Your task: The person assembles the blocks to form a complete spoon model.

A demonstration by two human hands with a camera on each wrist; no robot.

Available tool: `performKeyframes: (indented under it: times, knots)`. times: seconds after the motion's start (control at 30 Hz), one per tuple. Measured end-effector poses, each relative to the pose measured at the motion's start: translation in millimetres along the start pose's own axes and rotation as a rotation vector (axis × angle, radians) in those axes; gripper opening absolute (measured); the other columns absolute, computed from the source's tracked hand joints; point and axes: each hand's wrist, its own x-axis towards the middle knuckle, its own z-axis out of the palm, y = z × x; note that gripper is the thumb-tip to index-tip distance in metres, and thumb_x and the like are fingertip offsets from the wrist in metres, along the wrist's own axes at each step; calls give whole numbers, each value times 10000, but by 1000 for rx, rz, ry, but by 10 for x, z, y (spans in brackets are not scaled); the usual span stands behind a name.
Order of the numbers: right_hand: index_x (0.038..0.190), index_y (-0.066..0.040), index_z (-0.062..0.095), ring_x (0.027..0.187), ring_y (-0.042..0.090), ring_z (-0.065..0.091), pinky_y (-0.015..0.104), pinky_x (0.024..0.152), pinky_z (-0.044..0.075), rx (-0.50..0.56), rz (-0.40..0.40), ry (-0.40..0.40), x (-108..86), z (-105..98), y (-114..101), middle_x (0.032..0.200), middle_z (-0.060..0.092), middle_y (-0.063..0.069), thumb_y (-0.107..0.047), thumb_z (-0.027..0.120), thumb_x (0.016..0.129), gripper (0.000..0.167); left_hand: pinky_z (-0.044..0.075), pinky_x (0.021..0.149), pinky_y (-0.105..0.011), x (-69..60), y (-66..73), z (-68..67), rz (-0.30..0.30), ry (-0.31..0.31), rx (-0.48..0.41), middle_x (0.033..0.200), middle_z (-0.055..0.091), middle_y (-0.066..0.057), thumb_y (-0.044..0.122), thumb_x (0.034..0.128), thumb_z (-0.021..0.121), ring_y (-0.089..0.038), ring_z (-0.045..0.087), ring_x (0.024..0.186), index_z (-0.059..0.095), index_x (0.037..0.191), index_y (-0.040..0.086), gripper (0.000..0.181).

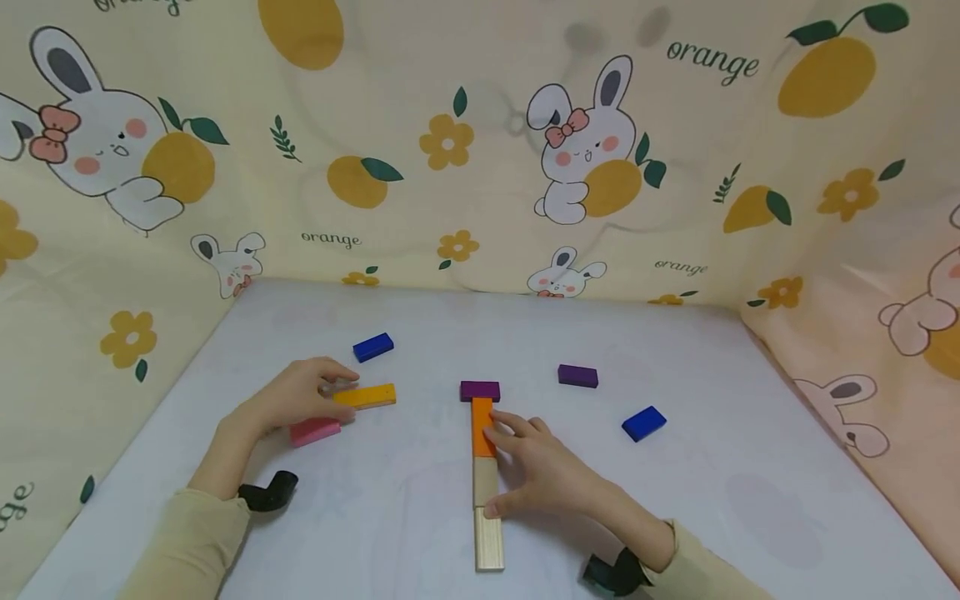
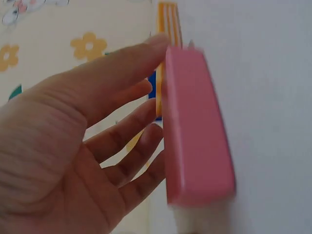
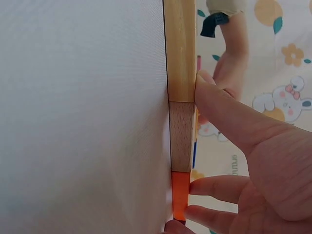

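- Four blocks form a T on the white table (image 1: 375, 517) in the head view: a purple block (image 1: 480, 390) crosswise at the far end, then an orange block (image 1: 482, 429), a tan block (image 1: 485, 482) and a pale block (image 1: 490, 542) in line toward the person; ends meet neatly, so the placing looks deliberate.
- There, the right hand (image 1: 551, 471) rests along the row's right side, fingertips on the orange block, thumb well apart from them near the tan-pale joint, probably to keep the line straight.
- Also there, the left hand (image 1: 300, 396) arches over the left end of a yellow block (image 1: 378, 395), thumb on the near side, a gap showing under the index finger; a pink block (image 1: 313, 432) lies partly beneath the hand.
- In the left wrist view, the pink block fills the foreground, blurred. Thumb and fingers stand apart about the yellow block, a spread suited to its narrow sides; whether they clamp it, I cannot tell.
- In the right wrist view, thumb and fingertips meet the row from one side, spread and clamped on nothing, which suggests steadying.
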Motion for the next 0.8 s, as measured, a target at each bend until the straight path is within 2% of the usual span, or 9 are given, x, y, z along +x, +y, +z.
performKeyframes:
  times: [0.1,0.37,0.8]
  knots:
    - [1435,-73,512,1262,386,389,558,961,437,2,5,-5,2,-3,-4,1558,313,105,-617,802,694,963,474,933,-504,-34,-54,-70,-47,5,-17,1207,641,-79,308,797,838,-306,571,1072,681,1225,75,512]
    - [1444,-80,502,1262,380,384,558,962,436,5,13,-12,-4,-2,-6,1562,302,104,-616,797,700,963,510,868,-423,-39,-157,-86,-41,15,-46,1057,683,-22,257,840,803,-219,593,928,720,1151,66,374]
    - [1441,-70,502,1260,376,390,566,966,429,9,0,-6,-10,-1,2,1563,302,107,-621,789,705,963,508,869,-427,-10,-133,-66,-51,2,-33,1031,676,-13,247,830,811,-220,588,925,732,1134,91,351]
